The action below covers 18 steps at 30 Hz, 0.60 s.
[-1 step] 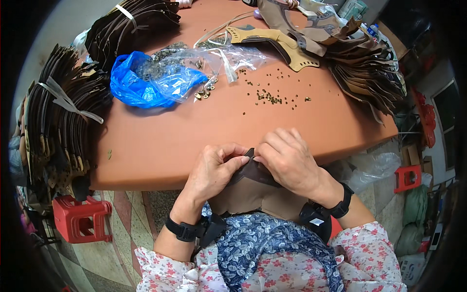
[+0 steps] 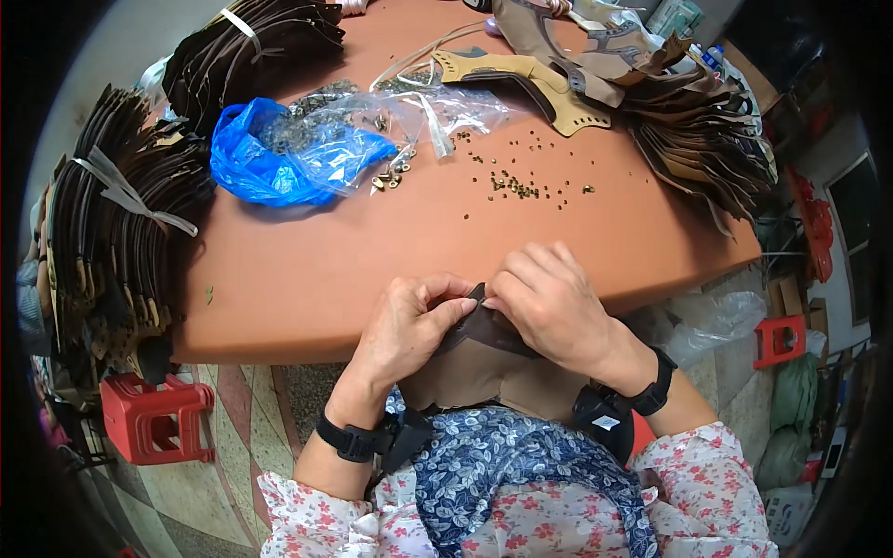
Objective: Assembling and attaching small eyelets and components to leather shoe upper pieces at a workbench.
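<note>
Brown panel point(image 2: 498, 372), soft and leather-like, sits at the near edge of the table point(image 2: 372, 251), its dark corner point(image 2: 476, 327) raised in front of that edge and its wider, paler body sloping below the tabletop toward the wearer's apron point(image 2: 512, 446). From where I stand, the left hand point(image 2: 405, 321) pinches the corner between thumb and forefinger, on the side nearer the table's left end. The right hand point(image 2: 549, 302) has its fingertips pressed together on the corner's other side, nipping the edge; whether they also hold some small piece, I cannot tell, since the fingers cover it.

I would expect the panel to be light and rather limp, folding under its own weight, with the dark trim a little firmer than the pale part. It looks matt, so it should hardly slip, and nothing about it seems fragile. The best hold, to my mind, is right by the tip, with the loose body borne by the lap. The brass-coloured bits point(image 2: 521, 191) scattered across the middle of the table look far trickier: tiny, hard, and apt to roll, so they call for fingertips.
</note>
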Tool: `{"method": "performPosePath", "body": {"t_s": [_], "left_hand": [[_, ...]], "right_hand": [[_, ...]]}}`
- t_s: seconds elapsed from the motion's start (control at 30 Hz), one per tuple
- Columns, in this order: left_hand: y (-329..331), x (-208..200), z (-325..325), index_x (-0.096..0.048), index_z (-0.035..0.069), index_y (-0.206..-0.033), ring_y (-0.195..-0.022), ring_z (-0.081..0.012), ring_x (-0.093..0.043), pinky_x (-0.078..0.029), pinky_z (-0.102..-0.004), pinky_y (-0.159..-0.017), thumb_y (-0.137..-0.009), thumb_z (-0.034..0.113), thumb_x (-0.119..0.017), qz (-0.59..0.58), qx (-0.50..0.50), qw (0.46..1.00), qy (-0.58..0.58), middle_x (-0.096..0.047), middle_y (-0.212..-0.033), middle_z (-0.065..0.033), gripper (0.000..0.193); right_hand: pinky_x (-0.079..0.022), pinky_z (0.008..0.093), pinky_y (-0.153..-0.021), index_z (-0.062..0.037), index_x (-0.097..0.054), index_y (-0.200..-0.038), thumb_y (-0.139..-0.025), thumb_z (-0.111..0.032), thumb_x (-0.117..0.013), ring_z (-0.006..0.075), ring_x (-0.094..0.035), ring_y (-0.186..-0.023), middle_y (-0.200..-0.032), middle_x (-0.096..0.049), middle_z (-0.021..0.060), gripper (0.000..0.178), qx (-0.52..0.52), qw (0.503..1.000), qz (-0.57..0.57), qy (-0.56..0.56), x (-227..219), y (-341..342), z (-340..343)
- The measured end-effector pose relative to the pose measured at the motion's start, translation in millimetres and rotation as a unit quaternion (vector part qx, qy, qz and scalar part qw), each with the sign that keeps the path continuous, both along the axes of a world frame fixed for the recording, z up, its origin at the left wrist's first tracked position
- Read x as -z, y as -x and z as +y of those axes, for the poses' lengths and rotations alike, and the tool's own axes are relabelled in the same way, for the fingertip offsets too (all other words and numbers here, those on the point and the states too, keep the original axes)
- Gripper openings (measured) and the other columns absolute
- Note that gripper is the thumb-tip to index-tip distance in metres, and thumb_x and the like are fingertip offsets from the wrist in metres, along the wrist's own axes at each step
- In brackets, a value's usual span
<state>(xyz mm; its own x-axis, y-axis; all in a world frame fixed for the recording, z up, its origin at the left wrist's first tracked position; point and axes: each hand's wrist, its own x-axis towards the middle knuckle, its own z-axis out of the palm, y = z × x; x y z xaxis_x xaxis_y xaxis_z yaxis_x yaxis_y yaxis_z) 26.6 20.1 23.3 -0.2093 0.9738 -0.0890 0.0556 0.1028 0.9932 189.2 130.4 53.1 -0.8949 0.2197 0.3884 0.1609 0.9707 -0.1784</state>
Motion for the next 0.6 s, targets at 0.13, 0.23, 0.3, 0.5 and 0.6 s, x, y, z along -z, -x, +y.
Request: {"method": "performPosePath", "body": {"t_s": [0.13,0.23,0.3,0.5,0.6], "left_hand": [[-2,1,-1,-0.069,-0.001,-0.099,-0.068,-0.0078,-0.060,-0.049,-0.0250,-0.064,-0.087,0.007,-0.062,0.053,-0.017,0.998,-0.017,-0.069,-0.075,-0.0064,0.017],[-2,2,0,-0.070,-0.001,-0.099,-0.067,-0.0092,-0.061,-0.049,-0.0256,-0.064,-0.086,0.007,-0.062,0.052,-0.019,0.998,-0.034,-0.069,-0.076,-0.0076,0.016],[-2,1,0,-0.070,0.000,-0.099,-0.067,-0.0091,-0.061,-0.049,-0.0256,-0.064,-0.087,0.007,-0.062,0.063,-0.016,0.997,-0.031,-0.069,-0.075,-0.0075,0.016],[-3,-3,0,-0.070,-0.004,-0.099,-0.074,-0.0055,-0.057,-0.047,-0.0210,-0.066,-0.086,0.002,-0.064,0.039,-0.023,0.999,0.000,-0.068,-0.081,-0.0016,0.015],[-3,-1,-1,-0.070,-0.003,-0.098,-0.071,-0.0072,-0.060,-0.048,-0.0237,-0.064,-0.086,0.003,-0.062,0.039,-0.030,0.999,-0.004,-0.069,-0.078,-0.0049,0.016]], "right_hand": [[-0.044,0.0386,-0.070,-0.0038,-0.058,-0.083,-0.081,-0.014,-0.067,0.0273,-0.058,-0.080,-0.079,-0.058,0.0099,0.013,0.019,0.983,-0.025,0.183,3,3,10],[-0.047,0.0372,-0.066,-0.0016,-0.059,-0.084,-0.084,-0.014,-0.066,0.0278,-0.062,-0.072,-0.078,-0.061,0.0126,0.014,0.096,0.908,-0.065,0.403,-8,5,9],[-0.047,0.0358,-0.062,-0.0005,-0.060,-0.084,-0.085,-0.013,-0.066,0.0269,-0.063,-0.068,-0.077,-0.062,0.0132,0.014,0.079,0.915,0.016,0.396,6,3,9],[-0.047,0.0355,-0.059,0.0009,-0.062,-0.082,-0.086,-0.013,-0.065,0.0251,-0.062,-0.062,-0.072,-0.061,0.0139,0.015,0.084,0.900,0.010,0.428,10,6,3],[-0.047,0.0349,-0.059,0.0010,-0.062,-0.081,-0.086,-0.014,-0.065,0.0247,-0.062,-0.062,-0.071,-0.061,0.0139,0.016,0.095,0.910,0.004,0.403,8,8,1]]}}
